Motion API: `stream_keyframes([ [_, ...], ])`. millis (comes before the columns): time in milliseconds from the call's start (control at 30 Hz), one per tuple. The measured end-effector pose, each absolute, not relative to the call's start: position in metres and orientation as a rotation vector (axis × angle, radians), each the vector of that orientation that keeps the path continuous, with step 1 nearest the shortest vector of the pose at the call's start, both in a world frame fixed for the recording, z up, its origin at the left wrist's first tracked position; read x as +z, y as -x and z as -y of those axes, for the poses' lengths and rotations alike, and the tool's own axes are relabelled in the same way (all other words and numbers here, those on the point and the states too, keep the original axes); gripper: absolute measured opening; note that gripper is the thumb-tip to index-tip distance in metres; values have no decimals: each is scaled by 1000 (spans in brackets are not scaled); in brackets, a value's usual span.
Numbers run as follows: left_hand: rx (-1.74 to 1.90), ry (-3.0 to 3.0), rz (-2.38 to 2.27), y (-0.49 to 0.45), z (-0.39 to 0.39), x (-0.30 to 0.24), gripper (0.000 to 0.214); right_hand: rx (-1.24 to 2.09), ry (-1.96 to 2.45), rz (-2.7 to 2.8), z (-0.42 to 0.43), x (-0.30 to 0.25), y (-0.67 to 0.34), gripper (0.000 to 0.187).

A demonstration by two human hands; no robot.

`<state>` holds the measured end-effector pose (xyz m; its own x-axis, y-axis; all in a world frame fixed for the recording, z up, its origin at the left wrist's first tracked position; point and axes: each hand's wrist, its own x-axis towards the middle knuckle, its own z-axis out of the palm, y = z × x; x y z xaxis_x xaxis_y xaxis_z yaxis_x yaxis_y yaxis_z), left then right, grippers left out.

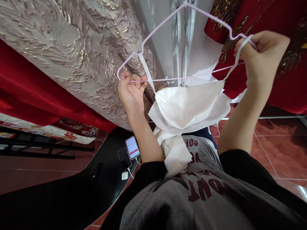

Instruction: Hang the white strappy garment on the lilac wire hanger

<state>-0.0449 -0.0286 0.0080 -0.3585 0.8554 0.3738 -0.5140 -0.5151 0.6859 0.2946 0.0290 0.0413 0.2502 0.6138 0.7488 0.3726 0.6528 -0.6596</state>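
A pale pink clothes hanger (165, 21) is held up before me, its top at the upper edge of the view. My left hand (132, 92) has its fingers curled round the left end of the hanger's lower bar. At the right end, my right hand (260, 52) pinches the hanger by its corner, with one thin strap over the thumb. A white strappy garment (189, 103) hangs below the bar. Its left strap (146, 71) loops over the hanger's left notch. Lower down, the garment's cloth bunches against my shirt.
On a black curved table (59, 188) at left lie a lit phone (132, 147), a dark phone (124, 158) and a white earbud case (124, 175). Textured beige fabric (79, 54) hangs at left, red embroidered fabric (287, 73) at right. Red tiles (275, 147) cover the floor.
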Motion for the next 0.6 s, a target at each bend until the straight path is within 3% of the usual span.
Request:
stream_keyframes([
  [100,1954,-828,-550,45,29,8,9,75,834,1426,-21,59,-290,17],
  [200,1943,-786,-566,44,31,10,12,6,650,1393,-13,68,-282,41],
  [267,1940,-802,-587,44,32,11,12,0,493,1331,-8,68,-272,47],
  [400,1970,-870,-702,47,29,5,3,288,419,1397,0,50,-240,33],
  [500,2049,-927,-779,53,21,-6,14,485,677,1759,6,27,-221,19],
  [600,2297,-923,-825,58,16,-12,25,432,825,1912,13,10,-214,19],
])
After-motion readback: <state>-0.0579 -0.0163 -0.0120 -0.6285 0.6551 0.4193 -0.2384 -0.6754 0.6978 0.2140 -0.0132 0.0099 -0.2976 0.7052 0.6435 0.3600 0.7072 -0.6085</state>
